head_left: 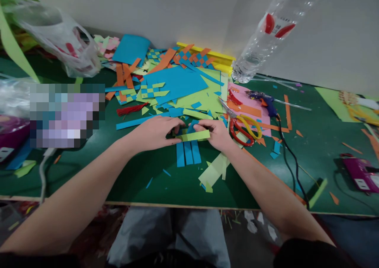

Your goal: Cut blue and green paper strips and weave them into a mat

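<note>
Three blue paper strips (188, 155) hang side by side toward me on the green table, with a light green paper strip (195, 135) lying across them. My left hand (156, 133) is closed at the left end of the green strip, its thumb along the lower edge and its fingers curled behind. From the other side my right hand (217, 135) pinches a folded-up blue strip (192, 126) between thumb and fingers, close to the green strip's right end. The parts under my fingers are hidden. Just right of that hand lie scissors (241, 132) with red and yellow handles.
Blue and green sheets (177, 82) and woven pieces (194, 59) pile up behind my hands. A glue gun (268, 104) trails a black cord (288, 149) on the right. A plastic bottle (266, 35) stands by the wall; a pixelated area (69, 116) with a white cable (43, 173) is left.
</note>
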`<action>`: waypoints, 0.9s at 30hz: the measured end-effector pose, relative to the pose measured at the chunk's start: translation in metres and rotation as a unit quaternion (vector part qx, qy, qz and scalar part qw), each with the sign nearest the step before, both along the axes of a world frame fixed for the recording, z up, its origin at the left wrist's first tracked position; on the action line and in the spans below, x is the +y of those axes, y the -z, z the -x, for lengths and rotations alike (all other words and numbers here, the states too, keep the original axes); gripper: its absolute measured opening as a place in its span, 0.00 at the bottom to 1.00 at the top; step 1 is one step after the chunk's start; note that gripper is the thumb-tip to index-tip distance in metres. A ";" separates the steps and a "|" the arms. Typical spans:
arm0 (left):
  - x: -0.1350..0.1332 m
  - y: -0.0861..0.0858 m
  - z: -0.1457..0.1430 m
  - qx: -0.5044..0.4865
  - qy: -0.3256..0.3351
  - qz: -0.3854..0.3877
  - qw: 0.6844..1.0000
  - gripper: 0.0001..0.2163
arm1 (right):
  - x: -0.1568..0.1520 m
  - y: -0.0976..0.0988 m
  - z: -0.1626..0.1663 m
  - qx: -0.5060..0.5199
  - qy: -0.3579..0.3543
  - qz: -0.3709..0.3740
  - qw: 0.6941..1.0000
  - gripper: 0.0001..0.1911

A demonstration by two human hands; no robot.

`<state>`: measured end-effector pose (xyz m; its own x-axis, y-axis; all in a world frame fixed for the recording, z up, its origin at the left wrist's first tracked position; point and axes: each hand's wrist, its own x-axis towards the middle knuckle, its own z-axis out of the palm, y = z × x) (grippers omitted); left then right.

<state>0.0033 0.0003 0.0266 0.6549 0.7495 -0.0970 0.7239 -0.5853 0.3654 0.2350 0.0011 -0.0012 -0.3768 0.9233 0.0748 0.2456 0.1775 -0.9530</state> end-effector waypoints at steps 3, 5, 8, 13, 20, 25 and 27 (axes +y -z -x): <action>0.000 0.001 0.000 -0.007 0.009 -0.008 1.000 0.19 | 0.000 -0.001 -0.002 0.017 -0.020 0.003 1.000 0.18; 0.000 0.001 0.000 -0.010 0.011 -0.008 1.000 0.19 | 0.000 -0.001 -0.003 0.029 -0.027 -0.002 0.999 0.17; 0.000 0.001 -0.001 -0.012 0.008 -0.001 1.000 0.18 | 0.001 -0.001 -0.004 0.031 -0.024 -0.009 0.999 0.16; 0.002 0.000 -0.001 -0.017 0.007 0.005 1.000 0.17 | 0.003 -0.002 -0.005 0.046 0.009 0.012 0.999 0.17; 0.002 0.001 -0.003 -0.012 0.008 0.004 1.000 0.18 | 0.003 -0.004 -0.004 0.047 -0.015 0.014 0.999 0.17; 0.002 0.004 -0.002 -0.014 0.014 -0.012 1.000 0.20 | -0.001 -0.007 -0.004 0.047 -0.038 0.005 0.998 0.27; 0.002 0.005 -0.002 -0.014 0.016 -0.012 1.000 0.20 | -0.002 -0.008 -0.004 0.037 -0.046 -0.004 0.998 0.29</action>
